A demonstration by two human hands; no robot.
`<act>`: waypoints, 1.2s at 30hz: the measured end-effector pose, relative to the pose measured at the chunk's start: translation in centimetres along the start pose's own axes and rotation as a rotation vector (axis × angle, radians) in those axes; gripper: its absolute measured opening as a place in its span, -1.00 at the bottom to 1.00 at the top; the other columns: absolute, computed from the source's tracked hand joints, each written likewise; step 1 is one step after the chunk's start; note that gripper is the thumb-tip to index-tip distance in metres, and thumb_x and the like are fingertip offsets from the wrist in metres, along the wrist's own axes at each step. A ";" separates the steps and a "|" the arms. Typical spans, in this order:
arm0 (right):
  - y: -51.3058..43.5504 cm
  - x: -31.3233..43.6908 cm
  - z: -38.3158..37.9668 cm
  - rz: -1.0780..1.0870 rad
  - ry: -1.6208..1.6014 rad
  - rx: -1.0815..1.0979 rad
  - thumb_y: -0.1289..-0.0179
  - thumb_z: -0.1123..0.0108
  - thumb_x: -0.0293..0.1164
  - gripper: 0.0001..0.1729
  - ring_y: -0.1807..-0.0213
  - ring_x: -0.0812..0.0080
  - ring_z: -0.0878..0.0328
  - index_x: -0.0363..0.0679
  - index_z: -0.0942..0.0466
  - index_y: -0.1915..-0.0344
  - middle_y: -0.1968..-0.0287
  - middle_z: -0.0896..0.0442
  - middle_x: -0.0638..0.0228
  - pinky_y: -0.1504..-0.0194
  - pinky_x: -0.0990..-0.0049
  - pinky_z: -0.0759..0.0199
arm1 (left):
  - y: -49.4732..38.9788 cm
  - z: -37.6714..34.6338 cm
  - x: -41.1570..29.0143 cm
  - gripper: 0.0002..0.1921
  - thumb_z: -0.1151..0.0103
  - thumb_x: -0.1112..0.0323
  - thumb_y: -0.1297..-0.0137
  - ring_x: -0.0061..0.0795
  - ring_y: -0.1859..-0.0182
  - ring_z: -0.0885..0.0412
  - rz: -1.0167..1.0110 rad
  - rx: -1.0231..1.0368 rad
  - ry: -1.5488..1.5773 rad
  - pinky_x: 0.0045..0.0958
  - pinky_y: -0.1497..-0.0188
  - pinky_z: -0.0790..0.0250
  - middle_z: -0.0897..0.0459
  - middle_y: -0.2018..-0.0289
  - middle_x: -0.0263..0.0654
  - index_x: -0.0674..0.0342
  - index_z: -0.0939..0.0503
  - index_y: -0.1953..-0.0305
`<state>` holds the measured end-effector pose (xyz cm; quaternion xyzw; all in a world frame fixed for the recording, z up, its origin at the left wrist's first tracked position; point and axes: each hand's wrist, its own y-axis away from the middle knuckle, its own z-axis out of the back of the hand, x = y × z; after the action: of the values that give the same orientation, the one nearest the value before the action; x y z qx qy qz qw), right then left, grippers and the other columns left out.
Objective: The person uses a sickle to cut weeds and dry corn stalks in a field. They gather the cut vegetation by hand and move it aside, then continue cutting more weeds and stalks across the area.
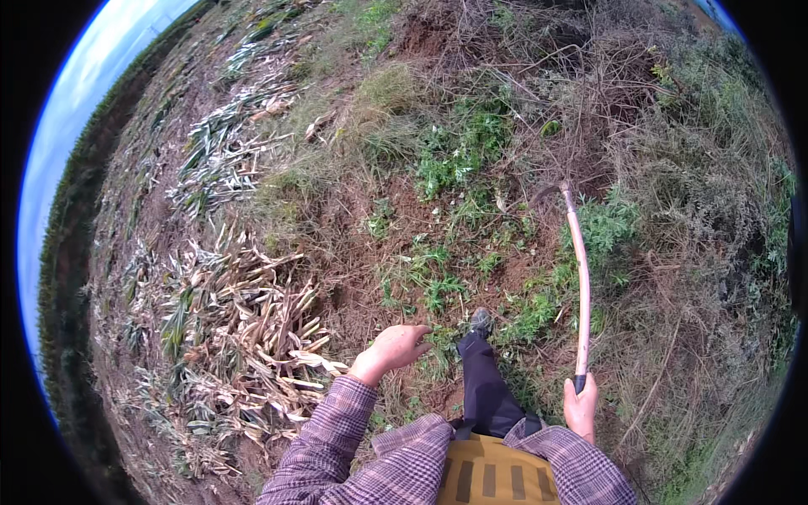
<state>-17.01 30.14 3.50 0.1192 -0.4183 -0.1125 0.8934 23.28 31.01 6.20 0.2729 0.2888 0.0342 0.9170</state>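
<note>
My right hand (581, 404) is closed around the dark lower end of a long, slightly curved wooden handle (582, 284). At its far end a curved metal sickle blade (544, 192) points left, over dry twigs and weeds. My left hand (396, 347) holds nothing; its fingers are apart, above the ground left of my shoe. Cut green weeds (435, 278) lie and stand on reddish soil ahead of me. A leafy green plant (606, 224) grows just right of the handle's upper part.
Dry corn stalks (265, 328) lie heaped on the left, with more cut stalks (214, 145) beyond. Tangled dry brush (606, 95) covers the bank ahead and to the right. My shoe (481, 322) stands among low weeds. A grass tuft (388, 101) rises farther ahead.
</note>
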 end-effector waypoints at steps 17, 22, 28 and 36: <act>-19.9 25.7 -21.2 -0.112 0.147 0.035 -0.17 -0.21 -0.32 -0.74 0.43 0.19 -0.48 -0.31 -0.43 0.32 0.52 -0.46 0.17 0.33 0.22 -0.33 | 4.9 -2.6 41.8 -0.68 -0.19 0.36 -0.14 -0.48 0.36 -0.62 1.256 0.028 0.859 -0.45 0.35 -0.47 -0.69 0.39 -0.20 0.33 -0.63 0.06; -24.8 37.2 -33.3 -0.072 0.066 0.139 -0.18 -0.19 -0.34 -0.75 0.43 0.20 -0.47 -0.32 -0.42 0.31 0.50 -0.45 0.17 0.33 0.23 -0.33 | 5.1 5.9 57.3 -0.72 -0.17 0.46 -0.16 -0.44 0.43 -0.60 1.351 0.023 0.784 -0.46 0.47 -0.43 -0.67 0.41 -0.19 0.36 -0.61 0.08; -30.5 47.0 -41.4 -0.112 0.043 0.107 -0.19 -0.16 -0.36 -0.76 0.42 0.20 -0.47 -0.32 -0.41 0.30 0.48 -0.45 0.17 0.33 0.24 -0.33 | -16.4 36.2 58.3 -0.61 -0.14 0.35 -0.20 -0.51 0.23 -0.66 0.647 -0.636 1.024 -0.46 0.15 -0.49 -0.71 0.20 -0.15 0.38 -0.55 -0.05; -38.9 51.2 -50.7 -0.267 -0.021 0.100 -0.21 -0.13 -0.38 -0.78 0.41 0.20 -0.46 -0.33 -0.40 0.27 0.46 -0.45 0.17 0.34 0.25 -0.33 | -33.5 53.5 53.2 -0.59 -0.10 0.19 -0.26 -0.43 0.17 -0.66 0.150 -0.254 0.502 -0.40 0.01 -0.46 -0.69 0.13 -0.13 0.30 -0.57 -0.06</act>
<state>50.23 -16.06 -3.09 0.2170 -0.4130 -0.2107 0.8590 93.63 -11.39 -1.86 0.1598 0.4789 0.2043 0.8386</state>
